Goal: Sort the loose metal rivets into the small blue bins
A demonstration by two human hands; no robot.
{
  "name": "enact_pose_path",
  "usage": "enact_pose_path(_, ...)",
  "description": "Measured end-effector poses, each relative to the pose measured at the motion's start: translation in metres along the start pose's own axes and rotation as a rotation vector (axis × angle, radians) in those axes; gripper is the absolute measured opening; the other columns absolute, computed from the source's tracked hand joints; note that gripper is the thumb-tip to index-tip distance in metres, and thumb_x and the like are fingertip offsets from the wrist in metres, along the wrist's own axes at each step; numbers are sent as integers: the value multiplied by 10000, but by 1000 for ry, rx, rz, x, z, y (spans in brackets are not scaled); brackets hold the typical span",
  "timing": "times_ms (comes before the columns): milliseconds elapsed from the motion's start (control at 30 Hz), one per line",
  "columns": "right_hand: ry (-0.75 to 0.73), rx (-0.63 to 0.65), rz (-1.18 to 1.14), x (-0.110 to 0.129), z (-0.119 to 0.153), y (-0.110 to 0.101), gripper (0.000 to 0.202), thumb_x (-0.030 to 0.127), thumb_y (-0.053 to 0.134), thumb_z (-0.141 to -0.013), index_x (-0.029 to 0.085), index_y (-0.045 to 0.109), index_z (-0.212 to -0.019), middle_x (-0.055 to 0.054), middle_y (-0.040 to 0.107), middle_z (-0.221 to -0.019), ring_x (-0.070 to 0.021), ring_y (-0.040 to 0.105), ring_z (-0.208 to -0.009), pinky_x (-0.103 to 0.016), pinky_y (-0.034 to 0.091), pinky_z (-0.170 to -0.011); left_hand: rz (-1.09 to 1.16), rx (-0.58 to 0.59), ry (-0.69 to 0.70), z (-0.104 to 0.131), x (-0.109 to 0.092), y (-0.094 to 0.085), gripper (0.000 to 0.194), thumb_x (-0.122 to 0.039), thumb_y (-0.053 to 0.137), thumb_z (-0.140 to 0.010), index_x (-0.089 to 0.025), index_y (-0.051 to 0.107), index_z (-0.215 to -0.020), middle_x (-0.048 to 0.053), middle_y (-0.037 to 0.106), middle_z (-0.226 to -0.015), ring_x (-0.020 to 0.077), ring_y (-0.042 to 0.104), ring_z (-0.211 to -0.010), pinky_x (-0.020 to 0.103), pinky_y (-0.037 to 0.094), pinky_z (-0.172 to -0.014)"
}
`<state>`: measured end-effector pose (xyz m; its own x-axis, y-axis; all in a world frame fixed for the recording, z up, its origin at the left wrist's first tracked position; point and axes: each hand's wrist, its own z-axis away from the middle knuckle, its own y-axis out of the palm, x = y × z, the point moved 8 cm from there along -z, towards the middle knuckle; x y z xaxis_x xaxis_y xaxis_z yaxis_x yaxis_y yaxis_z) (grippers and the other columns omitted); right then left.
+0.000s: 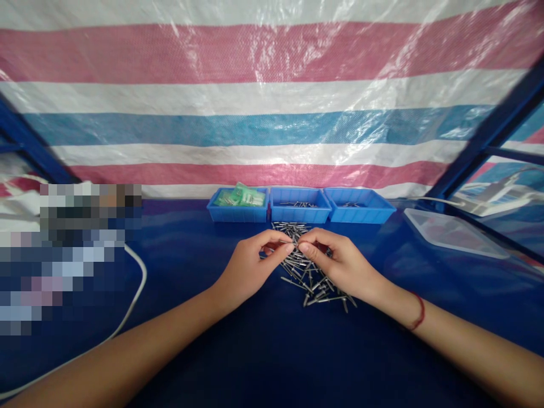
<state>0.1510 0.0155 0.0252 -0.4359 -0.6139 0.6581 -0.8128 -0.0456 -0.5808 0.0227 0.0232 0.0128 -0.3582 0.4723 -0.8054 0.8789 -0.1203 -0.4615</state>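
Over a loose pile of metal blind rivets [297, 266], my left hand [249, 263] and my right hand [340, 260] meet almost fingertip to fingertip. Both are closed in a pinch. A thin silvery blind rivet [294, 245] shows between the fingertips, mostly covered by them. The pile lies on the blue tabletop [255, 351], beneath and behind the hands, and partly hidden by my right hand. Its rivets point in many directions.
Three blue bins stand behind the pile: the left bin [238, 214] holds green-tinted plastic packets [244, 196], the middle bin [300, 214] and right bin [361, 215] some rivets. A clear plastic lid [454, 232] lies right. A white cable [142, 277] crosses the left side.
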Motion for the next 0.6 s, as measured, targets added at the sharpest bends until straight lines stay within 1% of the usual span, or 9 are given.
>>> enact_pose_path(167,-29,32,13,6,1,4,211,283,488,-890,177,604,-750,-11,607,-700,-126,555,-670,-252,443,-653,-9,-23,25,1,-4,-2,130,-290,565,-842,-188,642,-868,-9,684,-833,126,628,-768,235,481,-727)
enact_pose_path(300,-45,15,26,8,1,3,185,286,504,-879,182,615,-773,-15,624,-718,-131,571,-680,-257,450,-656,-5,-19,33,2,-5,-2,138,-297,556,-851,-194,643,-883,-10,683,-853,128,629,-788,232,475,-730)
enact_pose_path(500,-26,9,36,5,1,2,161,273,520,-870,185,615,-775,-14,640,-742,-131,578,-702,-263,449,-673,-32,-43,63,2,-5,-4,129,-281,562,-848,-198,654,-883,-18,687,-847,120,625,-774,218,468,-719)
enact_pose_path(600,-15,-36,54,3,2,-2,136,265,534,-858,187,610,-777,-9,628,-732,-128,572,-694,-259,448,-657,-46,-48,76,1,-5,-5,119,-265,569,-844,-201,659,-889,-22,690,-847,115,626,-774,209,461,-713)
